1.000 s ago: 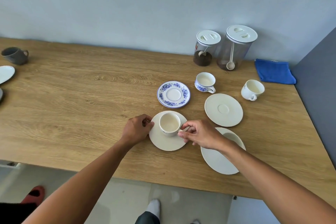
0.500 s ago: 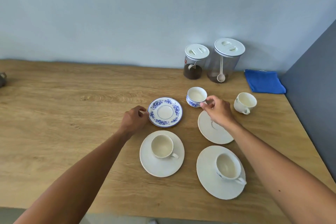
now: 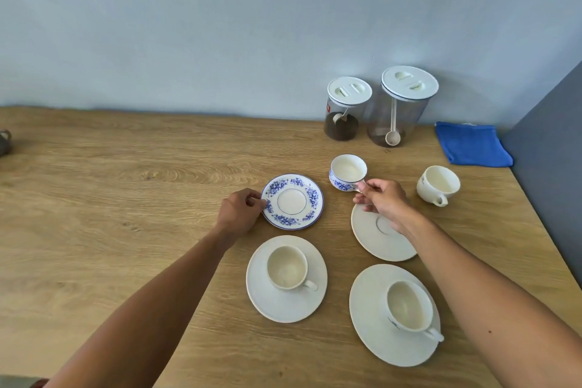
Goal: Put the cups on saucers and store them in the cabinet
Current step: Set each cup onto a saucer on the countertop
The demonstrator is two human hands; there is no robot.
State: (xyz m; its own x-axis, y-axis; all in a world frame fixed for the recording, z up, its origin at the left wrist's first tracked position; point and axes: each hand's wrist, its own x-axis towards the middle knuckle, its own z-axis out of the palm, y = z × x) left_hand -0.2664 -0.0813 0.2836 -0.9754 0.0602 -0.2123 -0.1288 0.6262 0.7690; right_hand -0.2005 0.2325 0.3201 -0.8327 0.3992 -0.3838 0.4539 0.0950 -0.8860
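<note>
My right hand (image 3: 379, 198) is pinched on the handle of the blue-flowered cup (image 3: 347, 172), which looks tilted and seems lifted just off the wooden counter (image 3: 126, 198), though I cannot be sure its base is clear. My left hand (image 3: 240, 210) has its fingertips closed on the near-left rim of the blue-flowered saucer (image 3: 293, 201), steadying it where it lies flat. The step in hand, as I read it, is carrying this cup leftward and setting it in the plain centre ring of the matching saucer. To do that well I would level the cup first, since a handle pinch lets it swing, then bring it over the ring and lower it straight down so the foot seats inside the well instead of riding on the painted band. My left hand should hold the saucer's edge without pressing down on it, or the far side may lift and slide. Two pairs are already made nearer me: a plain cup (image 3: 288, 267) on a white saucer (image 3: 261, 299) and a larger cup (image 3: 409, 305) on a big saucer (image 3: 371, 324). One empty saucer (image 3: 371, 239) lies partly under my right wrist, and a loose white cup (image 3: 437, 184) stands well to its right, so I must keep my forearm high. No cabinet shows in this view.
</note>
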